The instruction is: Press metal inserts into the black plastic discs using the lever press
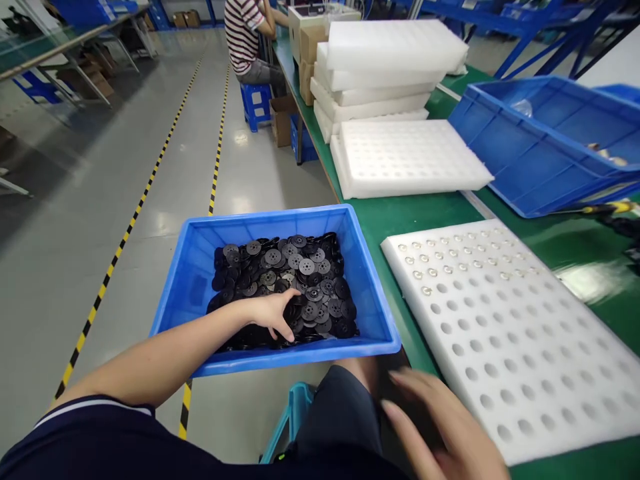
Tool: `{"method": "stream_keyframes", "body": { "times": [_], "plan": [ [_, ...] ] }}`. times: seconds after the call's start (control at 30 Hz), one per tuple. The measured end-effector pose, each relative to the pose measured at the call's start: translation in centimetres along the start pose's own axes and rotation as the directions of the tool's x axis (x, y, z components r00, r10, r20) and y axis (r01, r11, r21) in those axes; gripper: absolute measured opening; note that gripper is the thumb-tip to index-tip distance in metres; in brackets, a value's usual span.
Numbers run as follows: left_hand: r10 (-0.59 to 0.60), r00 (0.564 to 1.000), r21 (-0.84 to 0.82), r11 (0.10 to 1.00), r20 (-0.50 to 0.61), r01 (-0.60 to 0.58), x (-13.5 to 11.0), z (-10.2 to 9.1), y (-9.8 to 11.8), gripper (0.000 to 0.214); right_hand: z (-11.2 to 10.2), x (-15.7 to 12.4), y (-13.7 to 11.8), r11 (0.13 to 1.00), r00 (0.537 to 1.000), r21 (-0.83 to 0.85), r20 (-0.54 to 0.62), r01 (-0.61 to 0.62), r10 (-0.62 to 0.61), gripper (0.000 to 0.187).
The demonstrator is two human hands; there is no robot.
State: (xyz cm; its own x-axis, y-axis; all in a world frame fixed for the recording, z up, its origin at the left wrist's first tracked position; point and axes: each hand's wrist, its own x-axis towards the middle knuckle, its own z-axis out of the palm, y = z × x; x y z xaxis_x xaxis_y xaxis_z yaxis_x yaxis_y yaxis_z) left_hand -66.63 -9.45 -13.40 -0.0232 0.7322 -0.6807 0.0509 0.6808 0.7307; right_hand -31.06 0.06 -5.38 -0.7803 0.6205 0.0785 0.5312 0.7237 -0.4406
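My left hand (pixel 273 312) reaches into a blue bin (pixel 373 293) on my lap. It lies on a heap of black round discs (pixel 300 273), with fingers curled down among them; whether it grips any is hidden. My right hand (pixel 440 427) hovers low near my knee, blurred, fingers stretched out and holding nothing. Just to its right lies a white foam tray (pixel 525 333) with rows of round holes. Small metal rings (pixel 435 263) fill several holes at its far left corner.
A green bench (pixel 410 213) runs along my right. On it are a stack of white foam trays (pixel 395 80), another holed tray (pixel 405 157) and a large blue crate (pixel 525 153). A seated person in a striped shirt (pixel 245 37) works further along. Yellow-black floor tape (pixel 125 233) marks the aisle.
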Motion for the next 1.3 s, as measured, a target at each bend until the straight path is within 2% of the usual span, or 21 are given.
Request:
{"method": "stream_keyframes", "body": {
  "times": [0.03,0.1,0.13,0.2,0.23,0.3,0.37,0.5,0.6,0.67,0.8,0.9,1.03,1.1,1.2,1.3],
  "plan": [
    [0.002,1.000,-0.021,1.000,0.017,-0.001,-0.1,0.5,0.1,0.121,1.2,3.5,-0.8,0.996,0.991,0.063,0.118,0.061,-0.068,0.040],
    [0.014,0.999,-0.036,0.999,0.034,-0.013,0.1,1.2,0.1,0.130,3.6,10.7,-2.7,0.990,0.949,0.131,0.300,0.055,-0.093,0.041],
    [0.023,0.999,-0.033,0.999,0.030,-0.022,0.2,1.5,0.1,0.131,4.7,14.0,-3.6,0.992,0.909,0.124,0.414,-0.008,-0.044,0.041],
    [0.029,1.000,-0.031,0.999,0.002,-0.029,0.6,2.0,0.0,0.133,6.8,19.5,-4.8,0.978,0.783,0.002,0.599,-0.208,0.166,0.043],
    [0.024,1.000,-0.042,0.999,-0.015,-0.025,0.7,2.1,0.0,0.134,7.6,21.4,-5.0,0.968,0.758,-0.043,0.613,-0.249,0.222,0.045],
    [0.011,0.998,-0.093,0.995,-0.056,-0.016,0.9,2.4,0.0,0.136,9.1,23.4,-4.8,0.942,0.712,-0.118,0.627,-0.314,0.316,0.050],
    [0.016,0.995,-0.158,0.987,-0.099,-0.032,1.0,2.6,0.0,0.135,10.1,23.8,-4.1,0.927,0.682,-0.152,0.638,-0.343,0.358,0.056],
    [0.081,0.987,-0.225,0.968,-0.140,-0.111,1.7,2.9,-0.3,0.135,11.0,22.7,-3.0,0.905,0.617,-0.164,0.682,-0.393,0.391,0.072],
    [0.111,0.983,-0.227,0.963,-0.143,-0.142,3.1,3.4,-1.3,0.143,11.1,22.1,-2.2,0.892,0.583,-0.077,0.732,-0.444,0.353,0.076],
    [0.148,0.979,-0.220,0.959,-0.139,-0.177,4.1,3.8,-2.2,0.148,11.3,21.8,-1.8,0.872,0.577,0.015,0.755,-0.489,0.311,0.074],
    [0.233,0.960,-0.211,0.942,-0.154,-0.263,5.7,4.7,-3.9,0.143,12.3,20.9,-1.8,0.796,0.608,0.181,0.746,-0.578,0.272,0.068],
    [0.233,0.950,-0.221,0.935,-0.207,-0.277,6.2,4.8,-4.4,0.135,13.3,20.7,-2.5,0.750,0.646,0.239,0.698,-0.616,0.308,0.065],
    [0.167,0.951,-0.197,0.955,-0.260,-0.221,6.0,4.0,-4.0,0.124,14.3,21.0,-4.4,0.723,0.664,0.235,0.638,-0.650,0.390,0.056],
    [0.167,0.939,-0.188,0.955,-0.299,-0.230,5.6,3.4,-3.4,0.115,14.5,21.2,-5.5,0.714,0.665,0.234,0.623,-0.660,0.411,0.053],
    [0.220,0.913,-0.142,0.949,-0.344,-0.282,4.9,2.4,-2.7,0.099,14.1,21.5,-7.1,0.725,0.697,0.253,0.589,-0.640,0.410,0.051],
    [0.312,0.863,0.018,0.943,-0.398,-0.332,4.4,1.3,-2.4,0.089,13.3,21.5,-8.3,0.755,0.754,0.286,0.529,-0.590,0.389,0.046]
  ]
}}
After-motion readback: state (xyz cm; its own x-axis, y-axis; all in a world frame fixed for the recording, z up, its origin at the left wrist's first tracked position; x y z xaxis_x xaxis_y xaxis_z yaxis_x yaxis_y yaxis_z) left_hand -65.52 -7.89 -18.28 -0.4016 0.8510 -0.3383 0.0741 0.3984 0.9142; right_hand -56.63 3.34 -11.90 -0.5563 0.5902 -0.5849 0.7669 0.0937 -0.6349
